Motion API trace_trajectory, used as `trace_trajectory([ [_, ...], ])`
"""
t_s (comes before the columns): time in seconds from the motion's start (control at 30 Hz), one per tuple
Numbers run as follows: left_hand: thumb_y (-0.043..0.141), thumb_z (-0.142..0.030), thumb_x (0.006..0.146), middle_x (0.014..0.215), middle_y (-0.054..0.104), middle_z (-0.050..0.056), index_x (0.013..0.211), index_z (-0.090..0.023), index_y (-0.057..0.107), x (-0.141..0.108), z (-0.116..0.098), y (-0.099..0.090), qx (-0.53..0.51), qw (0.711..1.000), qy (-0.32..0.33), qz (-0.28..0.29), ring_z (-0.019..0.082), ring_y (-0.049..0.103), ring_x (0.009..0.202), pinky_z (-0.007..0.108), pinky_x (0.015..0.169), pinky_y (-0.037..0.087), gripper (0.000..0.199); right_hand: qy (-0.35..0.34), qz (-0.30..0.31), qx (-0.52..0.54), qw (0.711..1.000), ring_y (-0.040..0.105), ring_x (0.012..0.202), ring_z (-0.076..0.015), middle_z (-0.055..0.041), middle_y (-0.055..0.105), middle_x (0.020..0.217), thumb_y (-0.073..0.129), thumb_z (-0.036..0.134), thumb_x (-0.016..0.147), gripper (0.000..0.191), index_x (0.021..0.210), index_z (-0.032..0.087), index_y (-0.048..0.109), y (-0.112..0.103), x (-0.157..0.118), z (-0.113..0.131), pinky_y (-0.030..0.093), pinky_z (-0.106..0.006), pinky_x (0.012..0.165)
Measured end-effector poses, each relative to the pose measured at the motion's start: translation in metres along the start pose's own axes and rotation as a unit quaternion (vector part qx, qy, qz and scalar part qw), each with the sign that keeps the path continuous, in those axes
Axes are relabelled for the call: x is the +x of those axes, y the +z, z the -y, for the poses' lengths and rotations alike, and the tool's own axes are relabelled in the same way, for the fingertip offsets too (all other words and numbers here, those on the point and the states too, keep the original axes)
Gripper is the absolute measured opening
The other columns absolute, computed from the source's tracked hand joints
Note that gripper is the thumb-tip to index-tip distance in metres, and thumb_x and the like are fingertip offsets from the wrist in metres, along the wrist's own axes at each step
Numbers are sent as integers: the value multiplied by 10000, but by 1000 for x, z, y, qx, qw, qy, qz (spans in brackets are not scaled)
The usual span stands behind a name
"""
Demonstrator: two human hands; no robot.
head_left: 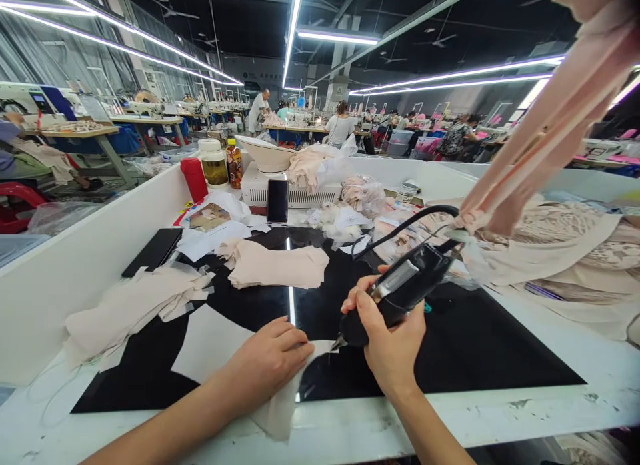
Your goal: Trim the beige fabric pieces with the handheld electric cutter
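Observation:
A black corded hand tool (410,285) is gripped in my right hand (393,338), its metal tip touching the edge of a pale fabric piece (320,348). My left hand (275,355) lies on that fabric, fingers flat and pointing right. Part of the fabric hangs over the table's front edge. Beneath both hands is a shiny black board (480,345). To the left of my left hand lies a white curved piece (210,341). Farther back on the board sits a stack of pale pink pieces (277,265), and another pale stack (133,305) lies at the left.
A phone (277,201) stands against a white box (313,197). Left of it are a red cup (194,178), a jar (215,168) and a bottle (233,163). Pink strips (545,125) hang at upper right above piled fabric (560,245). People work farther back.

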State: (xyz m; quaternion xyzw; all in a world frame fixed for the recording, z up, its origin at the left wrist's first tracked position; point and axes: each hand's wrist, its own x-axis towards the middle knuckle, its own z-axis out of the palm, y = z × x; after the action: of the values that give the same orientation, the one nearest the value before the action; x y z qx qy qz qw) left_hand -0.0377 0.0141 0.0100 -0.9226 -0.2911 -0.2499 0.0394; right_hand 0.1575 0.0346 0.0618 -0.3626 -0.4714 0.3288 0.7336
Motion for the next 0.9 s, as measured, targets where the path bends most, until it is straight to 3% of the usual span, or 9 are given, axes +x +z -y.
trace_trajectory([
  [0.17,476,-65,1051,1217,665,138,1277,-117,610,-12,-6,-1,24,999,-37,-2,258,658,1162,416,995,609,267,2,-9,-22,1000,648,569,-127,59,678,796,803,260,847,386,1148,260,562,2,-1,4,602,-293,577],
  [0.33,511,-32,1031,1220,654,84,1317,-164,589,-20,-13,-6,-90,985,-141,47,194,682,1061,338,955,628,325,-1,-43,-41,998,655,557,-133,61,697,768,846,244,791,429,1136,251,590,-1,-4,10,594,-293,573],
  [0.43,537,-39,1026,1193,674,71,1297,-169,608,-19,-14,-8,-109,976,-180,66,194,693,1047,333,948,631,308,-5,-54,-42,998,660,547,-129,65,700,753,851,218,783,426,1120,250,591,-3,-9,15,594,-289,584],
  [0.7,497,-8,985,1180,686,77,1196,-186,654,-19,-13,-4,-101,977,-172,78,206,696,1012,334,888,642,318,-9,-71,-55,996,663,562,-128,57,700,757,852,201,779,399,1075,249,589,-9,-20,20,583,-291,602],
  [0.9,568,76,794,1256,670,116,1260,-132,622,-22,-16,-8,-69,981,-142,115,250,681,1115,376,963,634,513,-15,-63,-61,996,674,623,-145,45,702,781,843,218,790,381,1065,244,580,-11,-21,17,596,-327,661],
])
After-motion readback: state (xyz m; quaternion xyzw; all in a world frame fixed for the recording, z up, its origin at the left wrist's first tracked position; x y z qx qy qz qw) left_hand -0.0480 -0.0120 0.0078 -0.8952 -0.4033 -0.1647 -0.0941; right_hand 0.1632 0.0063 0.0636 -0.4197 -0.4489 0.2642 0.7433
